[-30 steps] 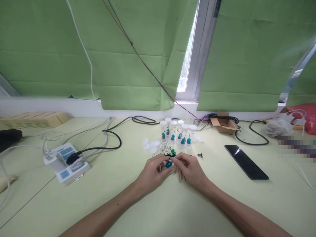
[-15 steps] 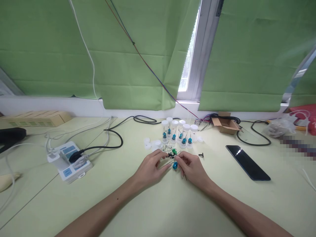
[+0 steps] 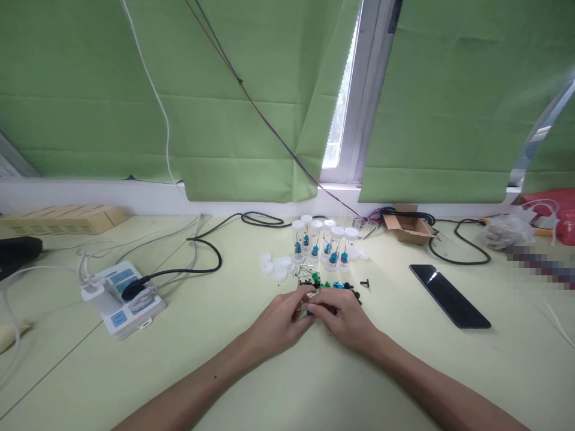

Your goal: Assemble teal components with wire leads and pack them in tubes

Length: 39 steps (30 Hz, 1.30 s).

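Observation:
My left hand point(image 3: 282, 318) and my right hand point(image 3: 347, 312) meet at the fingertips over the table. Between the fingers shows a sliver of a small blue metal part point(image 3: 309, 312), mostly covered. A thin metal rod point(image 3: 313, 295) runs at the right fingertips, its ends hidden. Just beyond lie small green metal parts point(image 3: 316, 278), black pieces point(image 3: 356, 294) and a bright blue part point(image 3: 338, 286). Behind them several clear tubes with white caps point(image 3: 315, 225) stand upright, each with a blue part and thin rod inside. Several thin metal rods point(image 3: 303, 270) lie in front of the tubes.
White round caps point(image 3: 281, 274) lie left of the tubes. A small black T-shaped piece point(image 3: 365, 283) and a phone point(image 3: 449, 296) are on the right. An open cardboard box point(image 3: 408, 228) sits at the back. A power strip point(image 3: 123, 299) with cables stands on the left.
My hands have drawn together, and the blue part that was in plain view between them is now mostly covered. More green, blue and black pieces show beyond my right hand.

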{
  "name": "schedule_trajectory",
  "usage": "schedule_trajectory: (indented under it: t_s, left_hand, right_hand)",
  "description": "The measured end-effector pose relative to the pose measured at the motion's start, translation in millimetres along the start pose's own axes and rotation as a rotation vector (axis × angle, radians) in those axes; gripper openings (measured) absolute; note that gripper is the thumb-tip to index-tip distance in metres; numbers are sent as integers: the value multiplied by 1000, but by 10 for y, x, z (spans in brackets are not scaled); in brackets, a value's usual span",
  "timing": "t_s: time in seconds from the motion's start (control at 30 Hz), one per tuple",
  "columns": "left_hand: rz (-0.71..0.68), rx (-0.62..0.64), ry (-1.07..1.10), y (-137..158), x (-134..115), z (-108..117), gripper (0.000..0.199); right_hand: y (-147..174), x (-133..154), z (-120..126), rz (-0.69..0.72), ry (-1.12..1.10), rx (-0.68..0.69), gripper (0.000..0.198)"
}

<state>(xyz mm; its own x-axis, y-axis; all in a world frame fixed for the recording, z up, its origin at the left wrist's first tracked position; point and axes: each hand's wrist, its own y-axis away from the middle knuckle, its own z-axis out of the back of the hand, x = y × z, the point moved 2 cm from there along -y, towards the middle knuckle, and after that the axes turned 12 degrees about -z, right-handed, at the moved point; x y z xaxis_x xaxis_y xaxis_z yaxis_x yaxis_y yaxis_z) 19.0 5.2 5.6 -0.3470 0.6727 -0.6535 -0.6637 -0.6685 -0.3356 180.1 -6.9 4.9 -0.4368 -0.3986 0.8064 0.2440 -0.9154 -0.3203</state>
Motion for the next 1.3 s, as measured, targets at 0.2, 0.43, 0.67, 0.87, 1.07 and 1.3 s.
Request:
schedule_trajectory:
  t_s: [0.2,0.43,0.67,0.87,1.07,1.3]
  left_hand:
    - [-24,-14,25,4,5,12,24]
    - [67,-240,41,-24,153,18,32]
    - [200,-392,294,-50,275,4,34]
    - [314,-460,550,-84,230,19,45]
    - [363,-444,673,-98,191,58,39]
    - [378,-414,786,-89,207,53,29]
  right_hand:
    - [5,-38,13,-39,-17,3,11]
    - [-34,-64,120,-61,19,-192,13]
    - [-91,-210,225,-134,177,-420,13]
    - [-116,-258,217,-125,302,-356,14]
    - [-136,-257,334,-114,290,-355,13]
    - [-120,-241,416,-146,427,-116,23]
